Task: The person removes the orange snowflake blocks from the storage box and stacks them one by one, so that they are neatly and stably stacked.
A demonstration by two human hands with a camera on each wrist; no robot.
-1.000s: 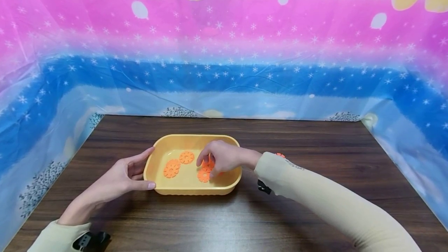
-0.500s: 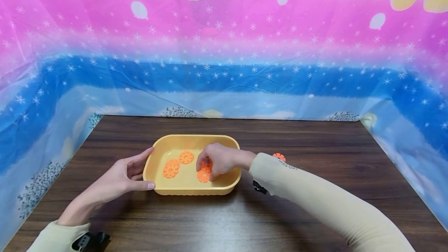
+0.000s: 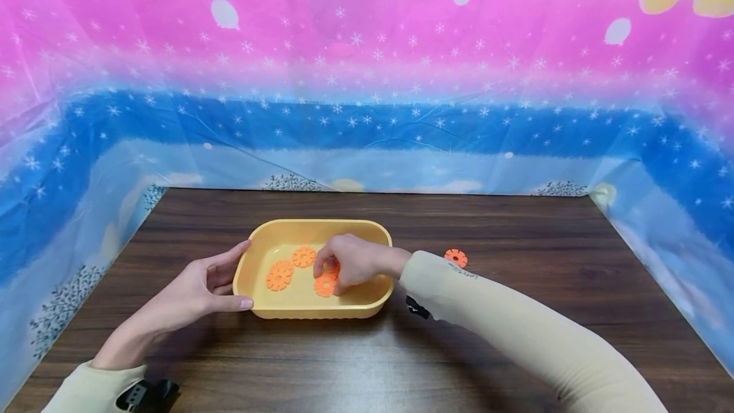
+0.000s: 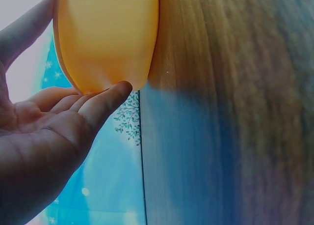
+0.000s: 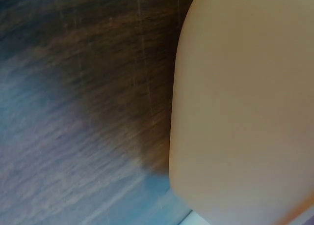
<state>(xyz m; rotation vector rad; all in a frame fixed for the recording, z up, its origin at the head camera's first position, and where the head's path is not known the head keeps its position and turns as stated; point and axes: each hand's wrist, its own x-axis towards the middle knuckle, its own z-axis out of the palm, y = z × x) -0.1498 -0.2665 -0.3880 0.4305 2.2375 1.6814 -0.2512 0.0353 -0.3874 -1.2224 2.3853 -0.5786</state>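
A yellow plastic basin (image 3: 321, 311) stands on the table with several orange notched discs (image 3: 304, 257) in it. My left hand (image 3: 203, 285) holds the basin's left end, thumb at the front corner and fingers along the side. In the left wrist view, this hand (image 4: 54, 122) touches the basin's end (image 4: 105, 43). Inside the basin, my right hand (image 3: 355, 263) has curled fingers and pinches an orange notched disc (image 3: 324, 286); another disc behind it is partly hidden. The basin's wall (image 5: 240, 102) fills the right wrist view's right side, hiding the fingers.
One more orange disc (image 3: 455, 258) lies on the wooden table (image 3: 516, 228) right of the basin, just behind the right sleeve (image 3: 493, 298). A patterned pink and blue cloth (image 3: 367, 113) hangs round the table's back and sides.
My right hand has moved a little left inside the basin, and the disc at its fingertips has shifted left too. The disc on the table has come out from behind the sleeve.
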